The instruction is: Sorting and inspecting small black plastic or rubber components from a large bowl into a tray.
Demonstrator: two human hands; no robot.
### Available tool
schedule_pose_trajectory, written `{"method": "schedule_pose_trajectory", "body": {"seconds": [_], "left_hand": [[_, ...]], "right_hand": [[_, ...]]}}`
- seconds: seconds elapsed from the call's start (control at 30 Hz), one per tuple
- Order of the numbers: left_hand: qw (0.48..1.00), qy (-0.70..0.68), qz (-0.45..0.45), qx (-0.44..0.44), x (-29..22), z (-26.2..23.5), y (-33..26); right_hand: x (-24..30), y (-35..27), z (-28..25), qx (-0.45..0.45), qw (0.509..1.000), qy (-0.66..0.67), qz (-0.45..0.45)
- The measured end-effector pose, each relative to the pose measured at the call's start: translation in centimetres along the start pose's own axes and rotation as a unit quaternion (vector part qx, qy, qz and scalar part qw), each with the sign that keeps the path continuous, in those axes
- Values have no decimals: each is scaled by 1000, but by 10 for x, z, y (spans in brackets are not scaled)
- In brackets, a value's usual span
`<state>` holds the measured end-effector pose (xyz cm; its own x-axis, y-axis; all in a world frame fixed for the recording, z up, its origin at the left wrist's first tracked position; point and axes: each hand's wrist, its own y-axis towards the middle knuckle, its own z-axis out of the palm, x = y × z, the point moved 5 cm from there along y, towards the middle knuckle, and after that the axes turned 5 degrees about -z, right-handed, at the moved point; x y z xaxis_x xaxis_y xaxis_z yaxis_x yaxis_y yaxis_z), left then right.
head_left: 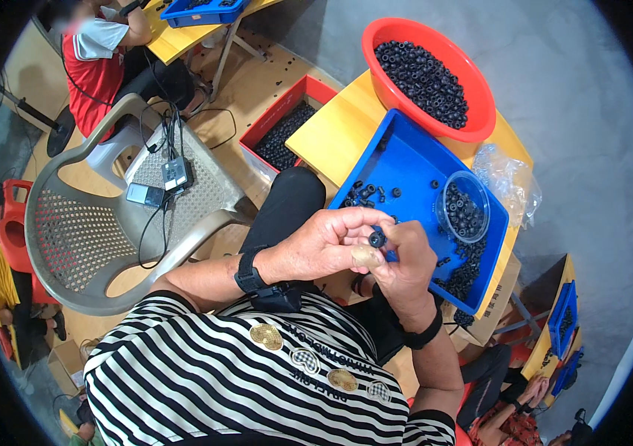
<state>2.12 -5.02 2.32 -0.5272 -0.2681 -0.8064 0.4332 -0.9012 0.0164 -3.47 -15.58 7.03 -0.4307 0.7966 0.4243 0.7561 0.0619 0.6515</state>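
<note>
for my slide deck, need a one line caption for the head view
Left hand and right hand pinch a small black ring above a blue tray.

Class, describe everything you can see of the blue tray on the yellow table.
The blue tray is a shallow rectangular bin, plastic by its look, with raised walls. It lies askew on the yellow table, its near edge overhanging toward the person. Small black ring-shaped parts are scattered inside and heaped at the lower right. A clear round cup of the same parts sits in it. A red basin adjoins its far corner.
</note>
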Motion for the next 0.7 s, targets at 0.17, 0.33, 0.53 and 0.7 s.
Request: {"method": "schedule_pose_trajectory", "body": {"seconds": [0.17,0.33,0.53,0.7], "left_hand": [[999,27,33,-19,0,5,-3],[990,116,63,-43,-7,6,-6],[979,182,88,-23,-20,12,-4],[997,69,26,-18,-10,1,14]], "right_hand": [[7,4,2,6,999,19,-42],[10,7,-1,-7,997,15,-72],[14,14,-7,-5,994,-10,-106],[-6,8,-5,-7,993,70,96]]}}
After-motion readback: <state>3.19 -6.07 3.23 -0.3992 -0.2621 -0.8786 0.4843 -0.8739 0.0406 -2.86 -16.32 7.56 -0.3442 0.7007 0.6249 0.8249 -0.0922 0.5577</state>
